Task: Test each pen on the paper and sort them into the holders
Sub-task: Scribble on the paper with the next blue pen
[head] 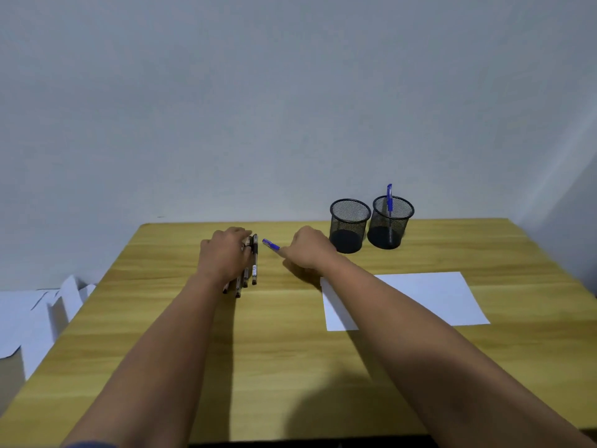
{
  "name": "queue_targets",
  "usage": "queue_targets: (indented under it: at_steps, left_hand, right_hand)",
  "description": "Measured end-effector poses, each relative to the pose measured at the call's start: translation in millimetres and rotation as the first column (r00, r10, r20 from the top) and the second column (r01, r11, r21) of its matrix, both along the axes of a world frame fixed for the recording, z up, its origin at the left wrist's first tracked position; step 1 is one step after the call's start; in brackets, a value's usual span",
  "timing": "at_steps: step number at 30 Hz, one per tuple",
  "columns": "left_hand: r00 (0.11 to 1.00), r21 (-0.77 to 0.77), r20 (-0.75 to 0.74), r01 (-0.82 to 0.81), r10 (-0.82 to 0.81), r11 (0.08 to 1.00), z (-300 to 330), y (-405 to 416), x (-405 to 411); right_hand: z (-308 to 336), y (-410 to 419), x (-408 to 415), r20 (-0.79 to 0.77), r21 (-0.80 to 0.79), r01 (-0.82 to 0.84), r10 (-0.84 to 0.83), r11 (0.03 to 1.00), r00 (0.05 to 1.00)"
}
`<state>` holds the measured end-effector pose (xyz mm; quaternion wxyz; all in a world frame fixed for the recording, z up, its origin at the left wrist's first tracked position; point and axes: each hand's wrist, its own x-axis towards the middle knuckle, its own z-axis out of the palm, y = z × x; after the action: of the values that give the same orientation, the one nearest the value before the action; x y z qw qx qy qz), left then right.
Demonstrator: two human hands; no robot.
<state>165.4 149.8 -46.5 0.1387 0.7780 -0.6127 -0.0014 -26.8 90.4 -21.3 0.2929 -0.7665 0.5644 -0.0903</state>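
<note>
From my seat at the feed I see white cardboard sheets (pixel 35 318) off the worktop's (pixel 274 350) left edge, at about nine o'clock. Moving right, my left hand (pixel 226 253) lies over a bundle of dark pens (pixel 254 263) lying side by side on the wood, their ends sticking out toward me from under the palm; its fingers are curled down over them, though I cannot tell whether they actually grip or merely rest on them. Just to the right, at about twelve o'clock of the worktop, my right hand (pixel 308 250) pinches a blue pen (pixel 270 244), whose blue end points out toward ten o'clock from the fingers, close to the dark bundle but apart from it. At about two o'clock from that hand stand two black mesh holders, touching or nearly so: the left holder (pixel 349 226) shows nothing inside, and the right holder (pixel 391 223) has a second blue pen (pixel 389 198) standing upright in it, its top above the rim. Nearer to me, at about four o'clock from the right hand, a white sheet of paper (pixel 429 299) lies flat on the worktop, partly covered by my right forearm.
</note>
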Motion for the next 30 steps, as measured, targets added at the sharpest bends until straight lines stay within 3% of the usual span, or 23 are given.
queue_targets:
  at_steps: [4,9,12,17,21,23,27,30]
  left_hand:
    - [0.993,-0.047,-0.099,0.059,-0.063,0.997,18,9,-18]
    - [0.928,-0.076,-0.314,0.185,-0.2,0.98,38,19,-51]
    - [0.887,-0.12,-0.389,0.22,-0.249,0.968,47,24,-71]
    - [0.866,-0.193,-0.345,0.312,-0.362,0.93,68,25,-108]
    - [0.853,-0.207,-0.299,0.38,-0.429,0.901,80,25,-142]
    - [0.839,-0.158,-0.338,0.395,-0.426,0.905,81,25,-155]
    - [0.787,-0.087,-0.478,0.399,-0.39,0.913,90,24,-182]
    - [0.768,-0.047,-0.523,0.407,-0.37,0.912,103,22,-194]
  right_hand:
    - [22,1,-42,0.47,0.281,-0.037,-0.104,0.959,0.876]
    - [44,7,-86,0.655,0.361,-0.055,-0.211,0.931,0.726]
    - [46,13,-105,0.728,0.406,0.016,-0.334,0.914,0.599]
    - [50,23,-124,0.784,0.484,0.036,-0.452,0.874,0.425]
    - [48,29,-127,0.788,0.479,0.042,-0.451,0.877,0.418]
    - [48,28,-124,0.79,0.47,0.083,-0.461,0.879,0.403]
    - [56,25,-121,0.756,0.35,0.309,-0.461,0.884,0.464]
    - [62,18,-118,0.742,0.371,0.368,-0.51,0.853,0.434]
